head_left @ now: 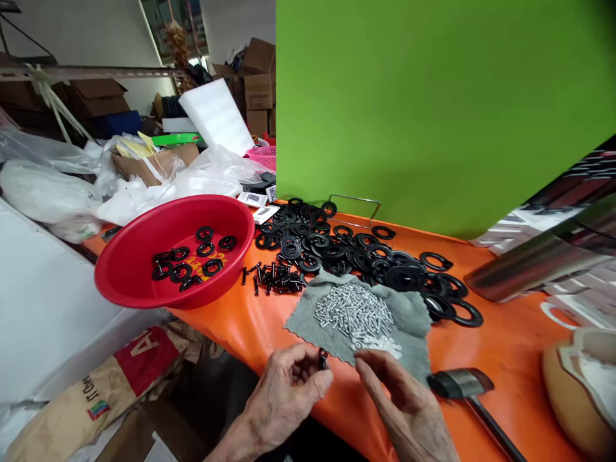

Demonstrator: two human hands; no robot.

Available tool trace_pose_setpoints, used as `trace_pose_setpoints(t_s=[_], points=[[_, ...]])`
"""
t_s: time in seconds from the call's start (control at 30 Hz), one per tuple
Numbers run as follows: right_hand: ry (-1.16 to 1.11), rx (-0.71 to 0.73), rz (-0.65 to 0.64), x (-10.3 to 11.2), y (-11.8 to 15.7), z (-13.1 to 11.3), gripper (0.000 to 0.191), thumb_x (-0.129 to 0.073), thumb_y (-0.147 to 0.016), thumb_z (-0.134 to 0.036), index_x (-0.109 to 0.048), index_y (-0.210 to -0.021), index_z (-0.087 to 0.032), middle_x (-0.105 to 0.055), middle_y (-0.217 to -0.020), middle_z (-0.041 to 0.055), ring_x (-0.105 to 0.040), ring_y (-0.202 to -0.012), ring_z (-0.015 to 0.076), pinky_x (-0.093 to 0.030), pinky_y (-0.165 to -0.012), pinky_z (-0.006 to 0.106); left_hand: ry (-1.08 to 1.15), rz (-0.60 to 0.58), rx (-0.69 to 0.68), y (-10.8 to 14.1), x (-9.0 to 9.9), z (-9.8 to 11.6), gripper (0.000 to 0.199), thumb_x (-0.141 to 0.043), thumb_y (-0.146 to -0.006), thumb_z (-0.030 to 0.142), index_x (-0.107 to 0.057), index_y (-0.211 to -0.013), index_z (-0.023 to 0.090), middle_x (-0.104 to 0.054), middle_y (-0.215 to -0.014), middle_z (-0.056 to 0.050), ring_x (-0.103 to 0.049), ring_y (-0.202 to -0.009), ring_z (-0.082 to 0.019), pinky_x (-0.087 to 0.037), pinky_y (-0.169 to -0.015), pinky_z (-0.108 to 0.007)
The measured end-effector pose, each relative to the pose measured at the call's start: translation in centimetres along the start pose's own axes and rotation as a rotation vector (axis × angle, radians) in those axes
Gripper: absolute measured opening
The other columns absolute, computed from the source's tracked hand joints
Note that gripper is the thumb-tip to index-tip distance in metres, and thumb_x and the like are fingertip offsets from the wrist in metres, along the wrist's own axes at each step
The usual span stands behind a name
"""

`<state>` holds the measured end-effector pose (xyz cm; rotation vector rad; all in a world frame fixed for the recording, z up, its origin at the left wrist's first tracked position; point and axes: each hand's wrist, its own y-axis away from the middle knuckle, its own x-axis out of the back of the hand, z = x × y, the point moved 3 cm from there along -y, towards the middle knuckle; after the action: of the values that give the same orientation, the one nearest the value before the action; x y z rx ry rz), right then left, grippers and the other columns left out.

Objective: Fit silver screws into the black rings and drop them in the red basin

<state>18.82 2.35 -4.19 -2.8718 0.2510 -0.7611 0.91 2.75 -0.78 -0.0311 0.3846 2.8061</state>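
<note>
My left hand (287,393) pinches a small shiny black part (323,358) upright between thumb and forefinger, over the table's front edge. To its right, my right hand (404,401) has thumb and forefinger brought together by the near edge of a grey-green cloth (412,314). Whatever those fingertips may hold is too small to make out. On the cloth lies a heap of small silver screws (353,308), with a little pile of small white pieces (378,344) in front of it. Several short black parts (276,277) are heaped left of the cloth.
A red basin (122,282) with black ring-shaped parts (180,273) stands at left. More black rings (337,247) pile up behind the cloth on the orange tabletop (505,359). A hammer (464,385) and a metal cylinder (524,256) lie right. A green panel (433,109) rises behind.
</note>
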Motion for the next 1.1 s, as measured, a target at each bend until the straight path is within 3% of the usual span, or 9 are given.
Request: trace_pose_setpoints(t_s=[0.07,0.27,0.5,0.67,0.73,0.9,1.1], points=[[-0.127,-0.066,-0.061,-0.2,0.9,-0.3,0.024,-0.061,-0.08,-0.046,-0.068,-0.087,-0.023,-0.07,-0.08,0.0038,-0.067,-0.073,0.0173,-0.055,-0.066,0.022,-0.022,0.001,0.008,0.3,-0.3,0.1,0.023,-0.061,-0.081,0.034,-0.061,-0.083,0.011,-0.049,-0.069,0.001,-0.042,-0.064,-0.01,-0.035,-0.062,-0.024],[-0.305,-0.247,-0.009,-0.2,2.6,-2.6,0.028,-0.066,-0.075,-0.052,-0.066,-0.079,-0.024,-0.065,-0.071,0.0024,-0.063,-0.066,0.0163,-0.055,-0.062,0.023,-0.023,-0.043,0.039,1.1,-0.7,0.5,0.03,-0.058,-0.085,0.038,-0.066,-0.089,0.009,-0.05,-0.07,0.0,-0.041,-0.062,-0.01,-0.033,-0.061,-0.024],[-0.479,-0.372,0.005,0.4,4.0,-3.2,0.024,-0.072,-0.072,-0.046,-0.067,-0.08,-0.024,-0.065,-0.076,0.0017,-0.062,-0.07,0.016,-0.053,-0.064,0.022,0.576,-0.236,0.21,2.2,-1.6,-0.6,0.036,-0.064,-0.083,0.039,-0.072,-0.092,0.005,-0.05,-0.07,-0.003,-0.042,-0.059,-0.007,-0.03,-0.06,-0.022],[-0.505,-0.401,-0.024,1.0,4.8,-3.3,0.027,-0.07,-0.075,-0.049,-0.068,-0.084,-0.024,-0.065,-0.079,0.0026,-0.061,-0.074,0.0161,-0.052,-0.068,0.021,0.711,-0.311,0.286,2.6,-2.1,-1.0,0.034,-0.064,-0.081,0.036,-0.071,-0.093,0.004,-0.05,-0.068,-0.003,-0.041,-0.055,-0.006,-0.032,-0.06,-0.023],[-0.5,-0.403,-0.016,1.1,5.1,-3.4,0.026,-0.069,-0.076,-0.048,-0.066,-0.083,-0.024,-0.064,-0.08,0.0021,-0.061,-0.073,0.0154,-0.052,-0.067,0.021,0.618,-0.29,0.268,2.7,-2.0,-0.9,0.034,-0.064,-0.081,0.038,-0.071,-0.089,0.006,-0.048,-0.066,-0.001,-0.039,-0.056,-0.006,-0.03,-0.059,-0.022],[-0.499,-0.351,-0.003,0.4,5.3,-3.5,0.022,-0.069,-0.078,-0.046,-0.066,-0.081,-0.024,-0.061,-0.077,0.0003,-0.06,-0.07,0.0132,-0.052,-0.064,0.017,0.049,-0.153,0.069,2.7,-1.5,-0.4,0.028,-0.059,-0.087,0.037,-0.068,-0.086,0.01,-0.046,-0.068,0.001,-0.038,-0.063,-0.009,-0.031,-0.061,-0.024],[-0.59,-0.329,0.038,-0.9,5.2,-4.3,0.019,-0.067,-0.08,-0.043,-0.065,-0.078,-0.024,-0.057,-0.072,-0.0016,-0.057,-0.069,0.0117,-0.05,-0.064,0.017,-0.226,-0.125,-0.001,3.0,-1.8,-0.2,0.024,-0.052,-0.089,0.032,-0.067,-0.086,0.013,-0.048,-0.072,0.001,-0.042,-0.064,-0.011,-0.035,-0.06,-0.024]])
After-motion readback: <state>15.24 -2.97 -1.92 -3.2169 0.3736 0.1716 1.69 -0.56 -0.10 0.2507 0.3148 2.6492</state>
